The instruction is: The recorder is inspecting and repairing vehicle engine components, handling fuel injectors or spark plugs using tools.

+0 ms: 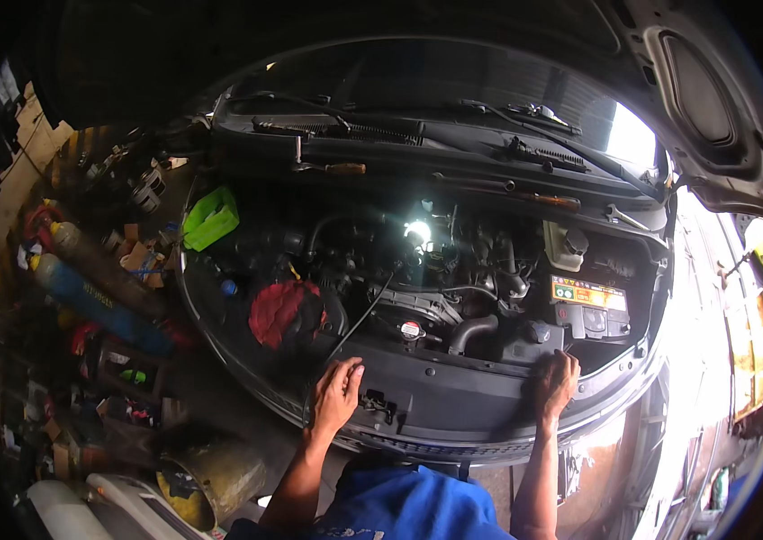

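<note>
My left hand (336, 394) rests on the black front panel (453, 382) of a car's open engine bay, its fingers loosely bent and apparently holding nothing. A thin dark cable (365, 313) runs past that hand toward a bright work light (417, 236) over the engine. On the same panel, farther right, my right hand (558, 387) leans with bent fingers just below a black reservoir (532, 342); nothing shows in it. A radiator cap (411, 330) and a black hose (471, 333) lie between the hands. Left of them sits a bunched red cloth (284, 312).
A battery (593, 308) and a pale fluid tank (567, 245) occupy the bay's right side. A ratchet (332, 168), a screwdriver (550, 200) and a wrench (623, 218) lie along the rear ledge. At left are a green container (211, 219) and a blue gas cylinder (98, 304). The raised hood (696, 90) hangs overhead.
</note>
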A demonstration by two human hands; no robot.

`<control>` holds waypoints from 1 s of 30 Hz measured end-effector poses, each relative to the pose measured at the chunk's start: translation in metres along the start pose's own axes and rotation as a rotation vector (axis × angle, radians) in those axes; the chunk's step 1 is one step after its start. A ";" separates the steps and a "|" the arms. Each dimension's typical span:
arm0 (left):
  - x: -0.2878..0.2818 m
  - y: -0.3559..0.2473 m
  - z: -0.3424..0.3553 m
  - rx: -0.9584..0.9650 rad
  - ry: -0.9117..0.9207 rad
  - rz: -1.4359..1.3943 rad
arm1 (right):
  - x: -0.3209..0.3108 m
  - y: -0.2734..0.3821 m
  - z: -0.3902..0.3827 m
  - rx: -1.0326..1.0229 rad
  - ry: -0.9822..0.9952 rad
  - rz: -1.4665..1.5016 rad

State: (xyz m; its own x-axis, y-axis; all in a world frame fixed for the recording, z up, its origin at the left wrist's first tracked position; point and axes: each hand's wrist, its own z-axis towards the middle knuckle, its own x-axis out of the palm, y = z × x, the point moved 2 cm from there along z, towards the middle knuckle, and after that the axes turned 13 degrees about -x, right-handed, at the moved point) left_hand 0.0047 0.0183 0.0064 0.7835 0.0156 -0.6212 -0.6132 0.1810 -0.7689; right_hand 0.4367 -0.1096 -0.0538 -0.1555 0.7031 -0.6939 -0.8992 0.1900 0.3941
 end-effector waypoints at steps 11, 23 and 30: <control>-0.058 0.050 0.085 -0.041 -0.289 0.113 | 0.002 0.007 0.004 0.095 -0.032 -0.109; -0.041 0.077 0.105 -0.084 -0.314 0.514 | -0.005 0.013 0.006 0.108 -0.056 -0.070; -0.043 0.064 0.111 -0.113 -0.271 0.502 | -0.005 0.017 0.012 0.121 -0.015 -0.022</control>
State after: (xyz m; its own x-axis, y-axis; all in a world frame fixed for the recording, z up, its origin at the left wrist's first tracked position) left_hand -0.0570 0.1383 0.0008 0.3831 0.3260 -0.8643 -0.9113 -0.0192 -0.4112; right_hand 0.4274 -0.1017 -0.0359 -0.1293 0.7076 -0.6947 -0.8465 0.2862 0.4490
